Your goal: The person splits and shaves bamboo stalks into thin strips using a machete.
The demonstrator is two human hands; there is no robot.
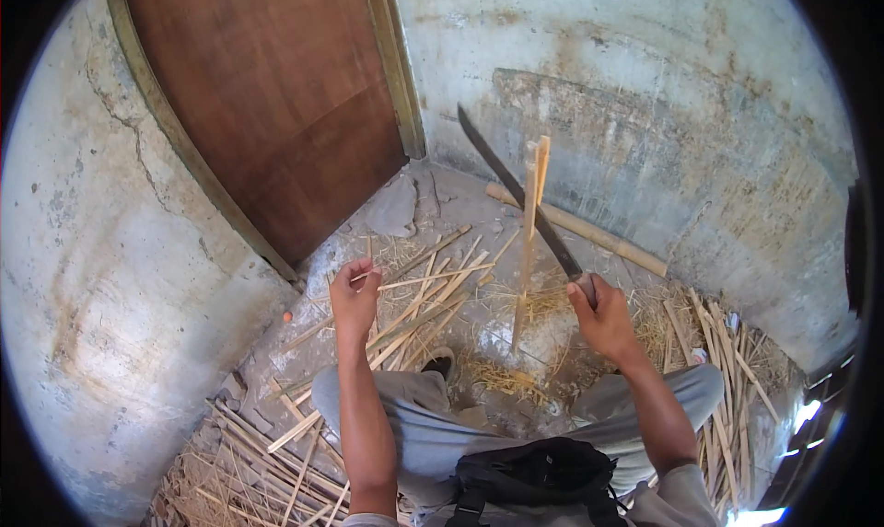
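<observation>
My right hand (603,317) is closed round the handle of a machete (497,166), whose long dark blade slants up to the left. The blade crosses an upright bamboo piece (528,251) that is split at its top; whether it sits inside the split I cannot tell. That piece stands on the floor between my knees and the wall, with neither hand on it. Left of it, my left hand (355,297) is raised with thumb and fingers pinched on what looks like a thin bamboo strip (366,274). Cut bamboo strips (433,297) lie below and beyond this hand.
A bamboo pole (599,234) lies along the wall's foot. More strips are heaped at the right (727,380) and lower left (267,463). Shavings (506,380) litter the floor before me. A brown door (276,94) stands at the far left. A black bag (539,472) rests at my waist.
</observation>
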